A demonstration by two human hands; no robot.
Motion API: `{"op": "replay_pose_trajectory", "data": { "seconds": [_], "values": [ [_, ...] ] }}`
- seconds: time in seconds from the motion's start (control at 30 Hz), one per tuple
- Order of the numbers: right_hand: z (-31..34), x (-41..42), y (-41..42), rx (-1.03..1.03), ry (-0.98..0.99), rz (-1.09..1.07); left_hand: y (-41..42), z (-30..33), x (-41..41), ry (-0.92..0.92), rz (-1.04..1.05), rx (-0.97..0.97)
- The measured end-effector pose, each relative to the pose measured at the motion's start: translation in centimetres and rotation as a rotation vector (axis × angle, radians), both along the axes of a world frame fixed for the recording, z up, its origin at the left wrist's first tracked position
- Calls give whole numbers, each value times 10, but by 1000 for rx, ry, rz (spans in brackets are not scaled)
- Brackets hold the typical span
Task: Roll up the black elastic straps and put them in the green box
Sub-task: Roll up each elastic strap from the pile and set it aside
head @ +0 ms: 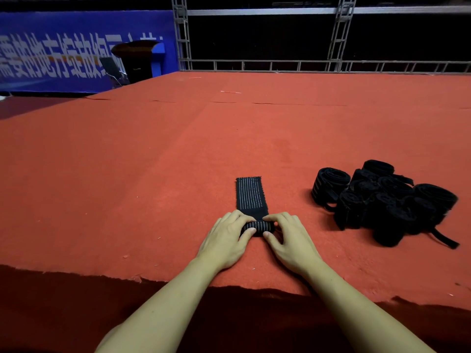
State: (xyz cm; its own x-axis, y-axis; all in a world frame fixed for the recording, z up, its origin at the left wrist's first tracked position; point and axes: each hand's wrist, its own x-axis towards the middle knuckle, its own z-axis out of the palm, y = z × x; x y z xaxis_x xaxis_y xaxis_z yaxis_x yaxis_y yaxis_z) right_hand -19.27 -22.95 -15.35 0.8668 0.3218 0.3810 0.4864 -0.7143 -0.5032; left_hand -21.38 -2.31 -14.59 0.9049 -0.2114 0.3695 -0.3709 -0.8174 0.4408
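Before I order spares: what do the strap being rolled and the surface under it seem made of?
Strap: looks like black woven elastic, matte, with fine pale lengthwise ribs and a frayed far end. Surface: probably thin red felt-like carpet, matte, with a ragged near edge.

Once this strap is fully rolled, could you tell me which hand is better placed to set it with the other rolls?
The right hand, probably. Both hands grip the half-rolled strap, but the pile of rolled straps lies on the red carpet to the right, nearer that hand; the left hand would cross over.
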Motion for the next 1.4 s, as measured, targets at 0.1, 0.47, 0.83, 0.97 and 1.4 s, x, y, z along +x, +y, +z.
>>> {"op": "replay_pose_trajectory", "data": {
  "seconds": [0.1, 0.47, 0.83, 0.97, 1.4],
  "values": [
    [2, -3, 0, 10, -20, 31, 1, 0, -2, 20, -21, -56],
    [3, -3, 1, 1, 54, 22, -1, 3, -6, -57, -46, -76],
    [7, -4, 1, 133, 95, -14, -1, 4, -8, -13, -39, -74],
    [7, -2, 2, 174, 133, -24, -2, 6, -10, -16, -53, -88],
    [5, -2, 2, -68, 88, -35, -2, -3, 0, -21, 57, -26]
  ]
}}
